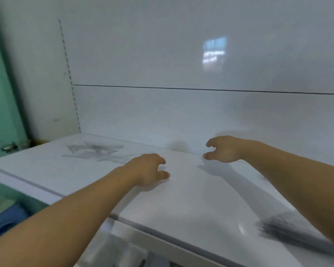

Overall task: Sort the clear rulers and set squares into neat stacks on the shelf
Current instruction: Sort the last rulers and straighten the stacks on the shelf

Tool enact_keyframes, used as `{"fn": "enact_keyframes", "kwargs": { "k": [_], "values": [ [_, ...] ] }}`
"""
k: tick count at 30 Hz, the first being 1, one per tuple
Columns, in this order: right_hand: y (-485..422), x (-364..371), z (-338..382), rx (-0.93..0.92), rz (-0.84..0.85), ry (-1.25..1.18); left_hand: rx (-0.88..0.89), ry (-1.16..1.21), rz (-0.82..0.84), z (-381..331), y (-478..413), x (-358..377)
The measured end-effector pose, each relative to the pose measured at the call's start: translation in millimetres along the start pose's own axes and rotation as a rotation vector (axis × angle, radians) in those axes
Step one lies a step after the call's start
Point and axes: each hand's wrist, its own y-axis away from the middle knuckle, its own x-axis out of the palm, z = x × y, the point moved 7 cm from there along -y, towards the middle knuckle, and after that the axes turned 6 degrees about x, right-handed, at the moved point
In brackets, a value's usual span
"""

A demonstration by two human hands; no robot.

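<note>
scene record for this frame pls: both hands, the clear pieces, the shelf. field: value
left hand: over the shelf's middle, fingers loosely curled, holds nothing
right hand: near the back wall, fingers loosely curled, holds nothing
set squares: loose overlapping heap, back left of the shelf
blurred pile: front right, under the right forearm, probably rulers
shelf: white, bare between the hands

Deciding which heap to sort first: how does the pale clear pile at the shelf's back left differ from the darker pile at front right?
The pale clear pile shows triangular outlines, loosely fanned; the darker pile shows long parallel streaks, tightly bunched. The pale one lies beyond the left hand; the darker one passes under the right forearm. Both lie flat on the white shelf.
</note>
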Motion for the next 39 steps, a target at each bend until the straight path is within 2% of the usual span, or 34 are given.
{"fn": "enact_keyframes", "kwargs": {
  "k": [8,13,21,25,30,36,39],
  "values": [
    [-44,33,245,-0.247,0.023,-0.036,-0.299,0.013,-0.024,219,108,-39],
    [-72,50,330,-0.262,0.028,-0.107,-0.348,0.062,-0.018,303,134,-50],
    [-142,68,354,-0.154,0.09,-0.041,-0.253,0.116,-0.069,352,74,-46],
    [-170,59,370,-0.256,0.104,-0.05,-0.142,0.096,-0.108,367,20,-47],
    [-191,56,385,-0.317,0.178,-0.134,-0.015,0.022,0.086,375,-42,-39],
    [-205,51,365,-0.185,0.137,-0.079,0.142,0.048,0.113,383,-55,-40],
    [-205,51,352,-0.075,0.124,-0.052,0.138,0.06,0.071,394,-62,-45]
  ]
}}
